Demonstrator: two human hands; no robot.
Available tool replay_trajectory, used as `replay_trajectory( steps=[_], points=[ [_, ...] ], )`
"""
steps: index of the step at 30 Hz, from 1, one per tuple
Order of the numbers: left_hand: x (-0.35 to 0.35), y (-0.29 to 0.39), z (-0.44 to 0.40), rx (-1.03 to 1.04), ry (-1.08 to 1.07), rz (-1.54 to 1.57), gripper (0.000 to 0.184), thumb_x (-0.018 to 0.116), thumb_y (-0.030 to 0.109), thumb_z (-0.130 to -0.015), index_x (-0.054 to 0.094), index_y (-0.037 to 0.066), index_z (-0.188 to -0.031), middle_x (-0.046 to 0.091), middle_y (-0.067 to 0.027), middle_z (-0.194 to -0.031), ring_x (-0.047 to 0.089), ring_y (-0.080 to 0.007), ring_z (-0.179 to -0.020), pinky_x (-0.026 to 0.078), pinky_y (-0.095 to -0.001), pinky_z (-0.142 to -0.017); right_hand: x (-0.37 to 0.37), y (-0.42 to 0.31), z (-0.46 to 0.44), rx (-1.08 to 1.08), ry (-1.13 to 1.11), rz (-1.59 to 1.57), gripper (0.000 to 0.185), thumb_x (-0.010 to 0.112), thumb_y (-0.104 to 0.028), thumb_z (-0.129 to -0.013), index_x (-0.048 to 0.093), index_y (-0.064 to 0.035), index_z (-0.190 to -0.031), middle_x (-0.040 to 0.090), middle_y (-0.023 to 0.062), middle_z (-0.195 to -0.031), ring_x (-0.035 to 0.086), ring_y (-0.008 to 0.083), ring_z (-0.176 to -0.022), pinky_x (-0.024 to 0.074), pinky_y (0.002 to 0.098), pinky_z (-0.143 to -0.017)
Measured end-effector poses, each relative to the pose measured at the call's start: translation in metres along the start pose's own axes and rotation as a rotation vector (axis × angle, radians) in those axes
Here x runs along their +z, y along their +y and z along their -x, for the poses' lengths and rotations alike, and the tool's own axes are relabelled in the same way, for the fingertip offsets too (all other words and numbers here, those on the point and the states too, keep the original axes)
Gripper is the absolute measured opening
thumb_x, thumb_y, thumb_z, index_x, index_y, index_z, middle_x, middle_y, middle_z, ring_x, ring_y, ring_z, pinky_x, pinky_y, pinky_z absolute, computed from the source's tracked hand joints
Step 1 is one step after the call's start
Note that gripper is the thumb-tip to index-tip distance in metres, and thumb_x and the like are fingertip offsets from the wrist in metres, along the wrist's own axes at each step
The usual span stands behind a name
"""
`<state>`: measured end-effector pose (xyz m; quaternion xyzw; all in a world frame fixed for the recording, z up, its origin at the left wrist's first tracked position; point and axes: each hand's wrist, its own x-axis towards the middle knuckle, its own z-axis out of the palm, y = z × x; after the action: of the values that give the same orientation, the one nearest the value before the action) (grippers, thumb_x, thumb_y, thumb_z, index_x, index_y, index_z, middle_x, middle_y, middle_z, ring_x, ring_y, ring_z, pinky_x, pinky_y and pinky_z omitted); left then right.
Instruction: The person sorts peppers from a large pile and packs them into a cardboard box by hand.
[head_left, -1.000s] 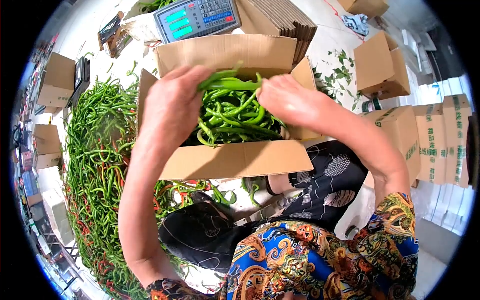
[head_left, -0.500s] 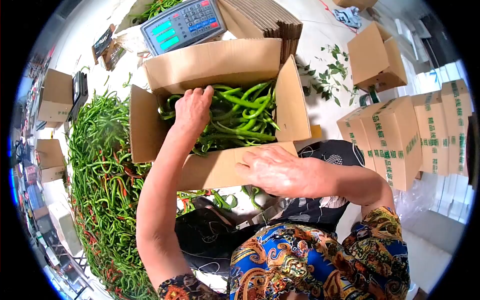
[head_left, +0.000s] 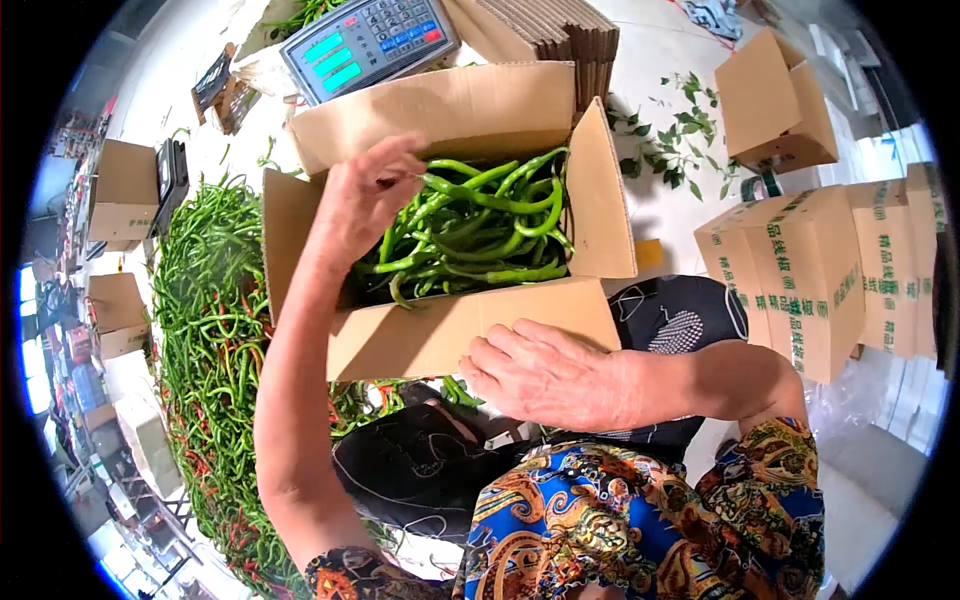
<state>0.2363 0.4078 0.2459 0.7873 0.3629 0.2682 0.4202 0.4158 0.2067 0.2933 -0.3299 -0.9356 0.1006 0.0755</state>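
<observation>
- Your left hand (head_left: 370,195) is over the left part of the open box (head_left: 600,200), its fingers bent and a little apart. They are blurred, so whether they pinch or touch the pepper just beside them cannot be told.
- Your right hand (head_left: 545,375) lies on the near flap (head_left: 400,345) of the box, fingers side by side and bent. Its weight probably keeps that flap folded down, out of the left hand's way; whether the fingertips grip the edge cannot be told.
- The green peppers (head_left: 480,235) are inside the box, many lying roughly lengthwise, likely so that they pack closer.
- All the visible flaps stand or lean outward, which leaves the box mouth wide.
- A loose pile of peppers (head_left: 215,400), green with some red, spreads left of the box, within easy reach.
- Beyond the box's far flap, the scale (head_left: 400,30) tilts its lit display your way, handy for reading; folded cardboard (head_left: 590,70) stands beside it.
- Right of the box sit taped cartons (head_left: 820,290).
</observation>
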Motion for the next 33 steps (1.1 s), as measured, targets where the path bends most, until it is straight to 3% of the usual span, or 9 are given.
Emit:
replay_trajectory(
  steps=[4,6,12,15,21,26,28,30,33],
  points=[
    [-0.026,0.008,0.032,-0.158,-0.399,-0.681,0.036,0.06,0.002,-0.073,0.066,0.009,-0.107,0.066,-0.0172,-0.094,0.064,-0.035,-0.091,0.051,-0.0432,-0.083,-0.001,-0.003,0.005,-0.007,0.013,0.112,0.035,0.054,-0.02,-0.078,0.059,-0.0014,-0.108,0.055,0.0042,-0.089,0.054,0.0161,-0.085,0.0428,0.0273,-0.075],
    [-0.02,-0.013,0.06,-0.149,-0.475,-0.669,0.031,0.064,0.007,-0.072,0.067,0.011,-0.103,0.063,-0.0162,-0.09,0.062,-0.0343,-0.091,0.05,-0.0455,-0.084,-0.001,-0.004,0.004,-0.006,0.006,0.149,0.036,0.053,-0.022,-0.079,0.059,-0.002,-0.109,0.056,0.0033,-0.089,0.054,0.0156,-0.085,0.0417,0.0272,-0.076],
    [-0.012,-0.027,0.073,-0.155,-0.339,-0.806,0.021,0.065,0.007,-0.074,0.065,0.006,-0.094,0.06,-0.0152,-0.087,0.059,-0.0372,-0.086,0.05,-0.0449,-0.076,0.003,-0.005,0.003,0.012,-0.02,0.201,0.037,0.053,-0.024,-0.08,0.06,-0.0027,-0.11,0.055,0.0024,-0.09,0.054,0.0148,-0.088,0.0407,0.0273,-0.075],
    [-0.042,0.03,0.058,-0.32,-0.023,-0.316,0.015,0.065,0.003,-0.084,0.066,0.006,-0.098,0.063,-0.0018,-0.083,0.055,-0.0109,-0.077,0.047,-0.0288,-0.07,0.001,-0.003,0.004,0.019,0.048,0.238,0.037,0.054,-0.023,-0.08,0.06,-0.0024,-0.11,0.054,0.0015,-0.087,0.053,0.0148,-0.087,0.0402,0.0268,-0.073],
    [-0.059,0.111,0.034,-0.15,0.216,-0.367,0.02,0.064,0.006,-0.084,0.062,0.0,-0.103,0.064,-0.0108,-0.074,0.057,-0.0165,-0.064,0.048,-0.0318,-0.064,0.001,-0.002,0.003,0.019,0.034,0.262,0.037,0.053,-0.024,-0.079,0.06,-0.0041,-0.11,0.053,0.0002,-0.086,0.053,0.0149,-0.087,0.0393,0.0271,-0.078],
    [-0.058,0.079,0.025,-0.242,0.031,-0.783,0.015,0.066,0.01,-0.081,0.057,0.001,-0.089,0.063,-0.0193,-0.076,0.063,-0.0352,-0.07,0.048,-0.0422,-0.065,0.003,-0.005,0.007,0.091,0.064,0.327,0.038,0.053,-0.027,-0.079,0.059,-0.0074,-0.111,0.052,-0.0006,-0.086,0.052,0.015,-0.087,0.0368,0.0313,-0.086],
    [-0.051,0.043,0.024,-0.506,-0.199,-0.673,0.017,0.067,0.013,-0.08,0.058,0.001,-0.088,0.063,-0.0193,-0.077,0.062,-0.0387,-0.074,0.048,-0.0447,-0.067,0.006,-0.006,0.009,0.088,0.05,0.313,0.038,0.053,-0.027,-0.079,0.059,-0.0078,-0.111,0.052,-0.0004,-0.087,0.052,0.015,-0.089,0.0364,0.0321,-0.089],
    [-0.042,0.006,0.037,-0.307,-0.379,-0.858,0.02,0.069,0.016,-0.078,0.059,0.001,-0.086,0.064,-0.0189,-0.077,0.063,-0.0371,-0.075,0.049,-0.045,-0.066,0.006,-0.006,0.007,0.074,0.052,0.314,0.038,0.052,-0.027,-0.079,0.059,-0.0082,-0.111,0.053,-0.0003,-0.089,0.052,0.0151,-0.091,0.036,0.0327,-0.091],
    [-0.045,0.008,0.042,-0.387,-0.122,-0.696,0.02,0.069,0.017,-0.079,0.059,0.0,-0.082,0.061,-0.0161,-0.071,0.059,-0.0282,-0.064,0.047,-0.0394,-0.061,0.003,-0.005,0.009,0.101,0.054,0.316,0.038,0.052,-0.027,-0.079,0.059,-0.0085,-0.111,0.053,0.0,-0.09,0.052,0.0152,-0.093,0.0353,0.0331,-0.094]
  ],
)
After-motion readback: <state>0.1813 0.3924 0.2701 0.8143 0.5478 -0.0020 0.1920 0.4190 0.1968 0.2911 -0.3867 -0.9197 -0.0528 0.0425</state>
